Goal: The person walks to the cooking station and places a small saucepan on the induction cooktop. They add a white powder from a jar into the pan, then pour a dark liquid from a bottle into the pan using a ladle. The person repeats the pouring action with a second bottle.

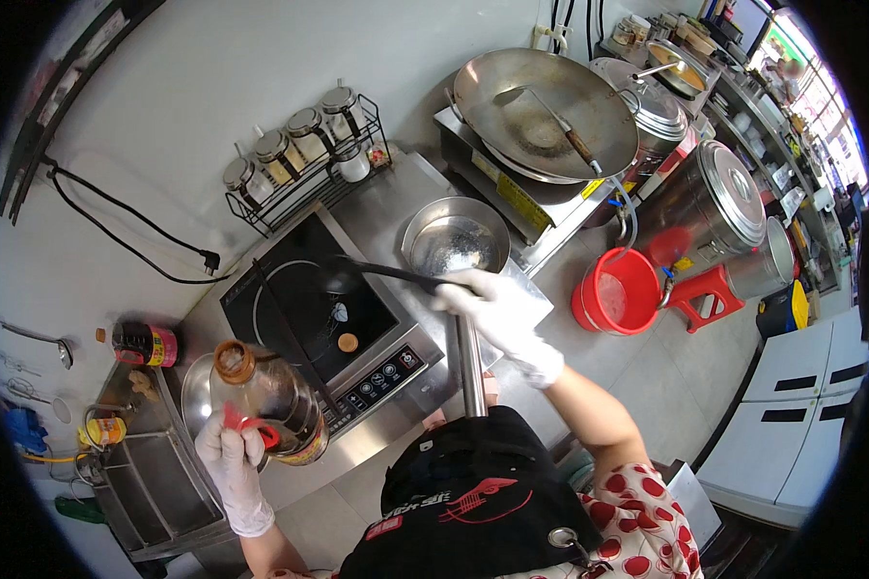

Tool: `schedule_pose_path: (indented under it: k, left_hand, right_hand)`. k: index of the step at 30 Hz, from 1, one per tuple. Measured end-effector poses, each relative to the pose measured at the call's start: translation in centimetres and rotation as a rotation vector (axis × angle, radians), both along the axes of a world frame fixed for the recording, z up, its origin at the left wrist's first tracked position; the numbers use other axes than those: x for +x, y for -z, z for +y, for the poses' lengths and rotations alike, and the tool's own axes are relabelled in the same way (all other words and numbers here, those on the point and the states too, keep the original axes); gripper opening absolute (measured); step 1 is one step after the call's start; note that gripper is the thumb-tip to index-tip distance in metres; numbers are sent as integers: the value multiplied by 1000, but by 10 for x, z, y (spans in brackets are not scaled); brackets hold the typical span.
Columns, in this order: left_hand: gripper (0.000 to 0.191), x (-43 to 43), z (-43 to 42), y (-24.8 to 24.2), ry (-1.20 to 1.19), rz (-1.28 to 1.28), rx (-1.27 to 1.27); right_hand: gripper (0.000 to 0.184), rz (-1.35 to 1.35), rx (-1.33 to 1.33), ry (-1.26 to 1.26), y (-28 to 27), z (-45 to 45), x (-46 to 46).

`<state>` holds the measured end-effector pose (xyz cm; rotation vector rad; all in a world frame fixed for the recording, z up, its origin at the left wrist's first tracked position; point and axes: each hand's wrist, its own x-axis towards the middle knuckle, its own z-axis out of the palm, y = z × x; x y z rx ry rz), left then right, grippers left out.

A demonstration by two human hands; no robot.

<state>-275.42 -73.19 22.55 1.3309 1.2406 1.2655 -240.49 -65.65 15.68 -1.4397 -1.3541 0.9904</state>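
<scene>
My gloved left hand (230, 463) grips the red handle of a clear plastic bottle (290, 398) of dark liquid. The bottle's brown mouth is uncapped, and it is raised at the cooktop's front left. In my gloved right hand (496, 318) is a black ladle (398, 271), its blurred bowl over the black glass of an induction cooktop (373, 304). A small brown cap (347, 342) and a long, thin dark stick (279, 311) rest on that glass. Beyond the right hand stands a steel saucepan (418, 228), its handle (471, 369) pointing towards me.
Seasoning jars (279, 153) fill a wire rack (261, 210) against the wall. Behind the saucepan, a large wok (485, 87) holds a turner (568, 134). Left of the cooktop are a steel bowl (194, 387), another dark bottle (145, 344) and a sink (137, 478). A red bucket (586, 307) stands right.
</scene>
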Motion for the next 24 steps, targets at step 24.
schedule_pose_path:
  k: [24]
  left_hand:
    - [28,155,182,-8,550,383,-311]
  right_hand:
    - [19,144,-75,134,-77,14,170]
